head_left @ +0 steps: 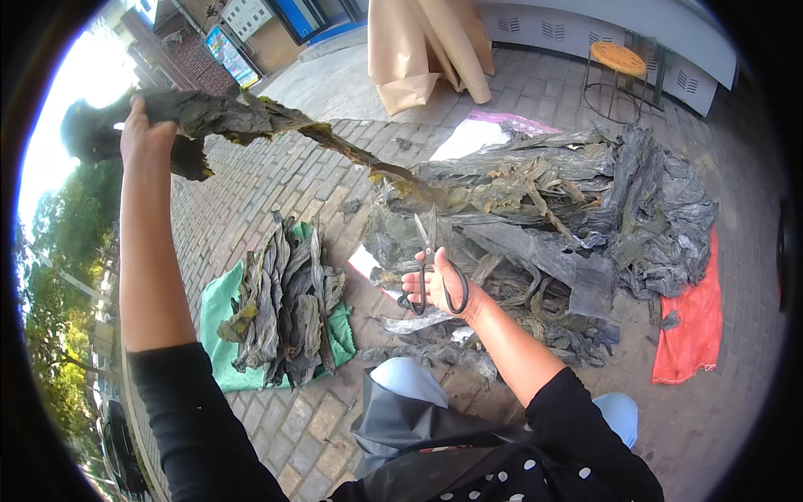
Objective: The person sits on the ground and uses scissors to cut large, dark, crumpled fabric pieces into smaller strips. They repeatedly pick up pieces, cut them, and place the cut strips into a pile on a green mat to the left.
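1. Apron (401, 422) over lap, prob. vs dirt
2. L hand (148, 140) grips strip (222, 119) up high, tail at pile (519, 247), prob. to straighten it
3. R hand (441, 291) spread, scissors (431, 237) looped on, prob. so they're handy

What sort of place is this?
Outdoors, probably a paved area beside a street or building: there are paving bricks on the ground, trees at the left edge, and a round stool standing on the paving.
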Tool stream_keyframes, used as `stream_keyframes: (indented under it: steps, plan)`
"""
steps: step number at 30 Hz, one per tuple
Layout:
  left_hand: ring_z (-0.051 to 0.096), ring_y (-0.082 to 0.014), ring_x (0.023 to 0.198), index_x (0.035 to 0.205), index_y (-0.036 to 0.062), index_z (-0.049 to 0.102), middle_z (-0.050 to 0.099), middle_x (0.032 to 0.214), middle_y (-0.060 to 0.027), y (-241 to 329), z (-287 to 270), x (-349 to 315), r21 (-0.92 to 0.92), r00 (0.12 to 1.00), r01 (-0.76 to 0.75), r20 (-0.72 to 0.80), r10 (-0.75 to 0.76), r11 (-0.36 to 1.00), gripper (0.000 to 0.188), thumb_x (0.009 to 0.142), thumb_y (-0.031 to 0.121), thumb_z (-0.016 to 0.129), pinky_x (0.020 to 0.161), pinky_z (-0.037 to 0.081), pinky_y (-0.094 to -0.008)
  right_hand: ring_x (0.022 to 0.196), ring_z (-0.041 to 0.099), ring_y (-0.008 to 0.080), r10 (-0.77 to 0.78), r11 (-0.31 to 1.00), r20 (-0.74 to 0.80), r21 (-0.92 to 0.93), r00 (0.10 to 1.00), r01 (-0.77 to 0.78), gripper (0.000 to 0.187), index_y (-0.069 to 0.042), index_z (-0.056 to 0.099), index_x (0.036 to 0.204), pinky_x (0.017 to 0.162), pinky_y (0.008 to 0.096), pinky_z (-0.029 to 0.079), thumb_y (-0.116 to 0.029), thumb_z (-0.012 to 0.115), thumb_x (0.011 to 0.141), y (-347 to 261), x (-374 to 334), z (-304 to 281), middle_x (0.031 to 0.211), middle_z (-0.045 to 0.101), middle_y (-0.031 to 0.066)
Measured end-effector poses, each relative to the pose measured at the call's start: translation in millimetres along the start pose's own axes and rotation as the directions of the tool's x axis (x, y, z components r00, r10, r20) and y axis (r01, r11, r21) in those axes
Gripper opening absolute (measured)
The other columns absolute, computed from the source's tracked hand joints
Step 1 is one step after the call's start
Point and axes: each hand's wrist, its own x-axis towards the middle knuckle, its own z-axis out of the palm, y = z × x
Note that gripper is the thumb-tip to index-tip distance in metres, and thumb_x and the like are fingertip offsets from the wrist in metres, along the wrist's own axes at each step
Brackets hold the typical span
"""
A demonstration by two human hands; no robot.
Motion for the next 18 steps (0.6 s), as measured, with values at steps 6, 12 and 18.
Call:
stream_keyframes:
  steps: [6, 12, 18]
  plan:
    - [0.05, -0.042, 0.117, 0.119, -0.0013, 0.05, 0.054, 0.124, -0.0182, -92, -137, -95, -0.776, 0.883, 0.158, -0.166, -0.44, 0.61, 0.035, 0.098, 0.027, 0.046, 0.104, 0.037, -0.061, 0.095, 0.059, 0.0244, -0.025, 0.997, -0.102, -0.076, 0.995, 0.017, 0.088, -0.012, 0.032, 0.13, 0.08, 0.0405, 0.053, -0.076, 0.054, 0.073, 23, 47, 4, 0.106, 0.056, 0.0166]
    - [0.049, -0.0413, 0.117, 0.12, -0.0007, 0.05, 0.054, 0.124, -0.0196, -171, -230, -222, -0.792, 0.716, 0.166, -0.313, -0.624, 0.588, 0.038, 0.097, 0.03, 0.047, 0.104, 0.035, -0.0592, 0.091, 0.06, 0.0229, 0.103, 0.956, -0.17, -0.256, 0.98, -0.145, 0.092, -0.01, 0.034, 0.132, 0.076, 0.0371, 0.052, -0.079, 0.052, 0.073, 36, 84, -9, 0.102, 0.059, 0.0151]
    - [0.05, -0.042, 0.117, 0.119, -0.0023, 0.05, 0.054, 0.124, -0.0207, -246, -285, -278, -0.785, 0.587, 0.109, -0.444, -0.677, 0.61, 0.039, 0.098, 0.03, 0.047, 0.103, 0.038, -0.0589, 0.092, 0.059, 0.0209, 0.238, 0.854, -0.29, -0.393, 0.927, -0.342, 0.076, -0.013, 0.037, 0.128, 0.079, 0.0368, 0.051, -0.071, 0.049, 0.081, 74, 35, -32, 0.103, 0.06, 0.0134]
